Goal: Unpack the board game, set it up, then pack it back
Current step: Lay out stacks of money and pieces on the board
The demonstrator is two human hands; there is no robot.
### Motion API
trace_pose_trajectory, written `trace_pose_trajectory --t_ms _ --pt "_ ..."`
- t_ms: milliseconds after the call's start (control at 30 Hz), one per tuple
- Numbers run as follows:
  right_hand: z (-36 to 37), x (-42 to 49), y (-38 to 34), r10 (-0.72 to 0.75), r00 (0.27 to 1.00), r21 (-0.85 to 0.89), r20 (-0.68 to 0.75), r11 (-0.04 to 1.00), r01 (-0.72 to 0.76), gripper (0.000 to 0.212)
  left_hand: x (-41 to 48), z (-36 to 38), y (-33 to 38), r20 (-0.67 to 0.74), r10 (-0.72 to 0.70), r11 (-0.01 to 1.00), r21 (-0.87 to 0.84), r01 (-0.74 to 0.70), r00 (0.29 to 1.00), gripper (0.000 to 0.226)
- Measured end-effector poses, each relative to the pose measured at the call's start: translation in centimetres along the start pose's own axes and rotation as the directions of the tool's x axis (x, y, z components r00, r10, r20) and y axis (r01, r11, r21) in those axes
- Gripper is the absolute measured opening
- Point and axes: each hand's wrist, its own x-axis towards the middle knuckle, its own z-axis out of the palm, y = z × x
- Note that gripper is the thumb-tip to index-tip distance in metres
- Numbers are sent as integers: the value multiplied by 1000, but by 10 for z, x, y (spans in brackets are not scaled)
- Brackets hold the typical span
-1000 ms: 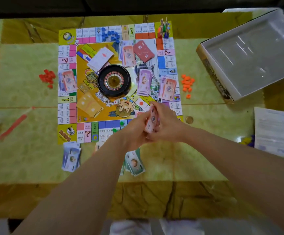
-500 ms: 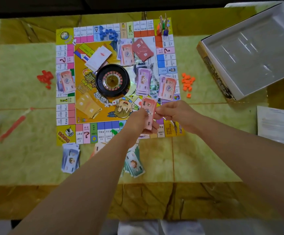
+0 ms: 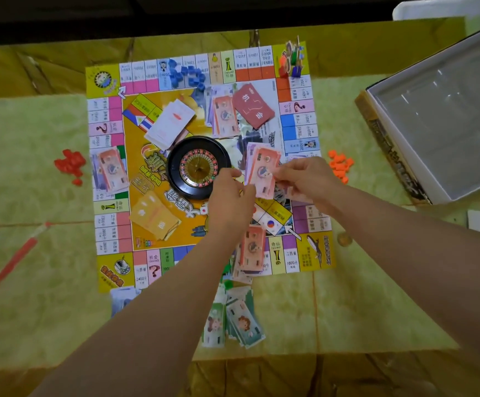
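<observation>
Dealing play money onto the laid-out board, with loose stacks and pieces easy to knock.

The desk (image 3: 32, 156) carries the board (image 3: 201, 167) at centre and the box (image 3: 445, 110) at far right, open and, as far as the glare lets me tell, holding nothing. Both hands work right of the wheel (image 3: 197, 167): the left hand (image 3: 230, 196) and right hand (image 3: 307, 181) each pinch an edge of a pink note (image 3: 263, 173), and the right seems to grip more notes underneath. The likeliest slip, I judge, is a forearm sweeping the pink stack (image 3: 250, 250) on the near edge or the green notes (image 3: 238, 319) off the board below it, both lying right under the arms. A sleeve-level brush could also scatter the orange pieces (image 3: 340, 166), just right of the right hand. The thin notes may stick together, so two could be dealt as one.
</observation>
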Motion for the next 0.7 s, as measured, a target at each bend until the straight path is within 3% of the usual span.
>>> trace_pose_trajectory --t_ms 67,133,200,300,433,533,700 --pt "2 17 -5 -9 998 -55 -69 998 6 15 12 -1 -2 -24 147 973 182 -140 989 26" --pt "7 27 -8 -55 992 -145 -114 989 38 6 22 0 -5 63 278 909 306 -284 959 30" --pt "14 37 -8 -98 982 -253 -161 966 55 13 30 2 -9 176 333 843 384 -376 926 35" --pt "23 48 -4 -148 967 -358 -207 931 66 23 38 7 -13 276 296 758 514 -400 915 39" --pt "27 50 5 -250 934 -359 -257 922 148 22 38 11 -14 278 277 669 631 -393 920 35" --pt "25 41 12 -319 937 -441 -140 868 229 10 38 11 -13 287 274 638 661 -396 918 37" --pt "21 26 15 -309 951 -521 20 809 273 28 30 8 -9 314 212 701 611 -368 925 39"
